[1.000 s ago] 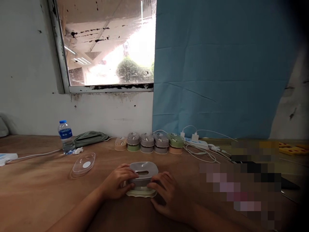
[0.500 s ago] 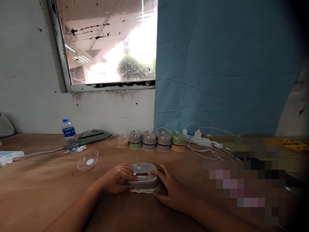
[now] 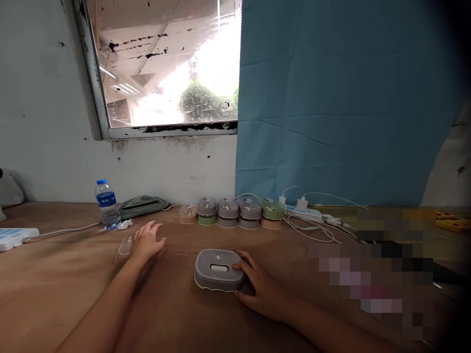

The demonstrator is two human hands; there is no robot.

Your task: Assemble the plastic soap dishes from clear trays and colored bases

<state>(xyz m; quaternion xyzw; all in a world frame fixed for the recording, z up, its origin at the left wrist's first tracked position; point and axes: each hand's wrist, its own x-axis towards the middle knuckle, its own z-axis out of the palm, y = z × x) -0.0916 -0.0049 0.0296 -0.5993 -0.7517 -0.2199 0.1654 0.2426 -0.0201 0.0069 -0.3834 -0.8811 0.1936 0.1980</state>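
A grey oval plastic box (image 3: pixel 209 281) with a slot in its top lies on the table in front of me. Something whitish shows inside the slot. My right hand (image 3: pixel 259 287) rests against the box's right side, thumb low at the front and fingers on the top edge. My left hand (image 3: pixel 147 240) is off the box, over to the left, with its fingers apart and nothing in them. Behind it, partly covered by the hand, lies a clear plastic lid (image 3: pixel 125 246); whether they touch I cannot tell.
Along the wall stand several similar boxes (image 3: pixel 227 208), most stacked in pairs. A water bottle (image 3: pixel 107 206) and a grey-green pouch (image 3: pixel 143 208) are at the back left. Power strips (image 3: pixel 311 214) with white cables lie right and far left. A blurred patch covers the right side.
My left hand has let go of the box and moved left toward the clear lid. The box's top part now sits lower, hiding the pale green lower rim. My right hand stays at the box.
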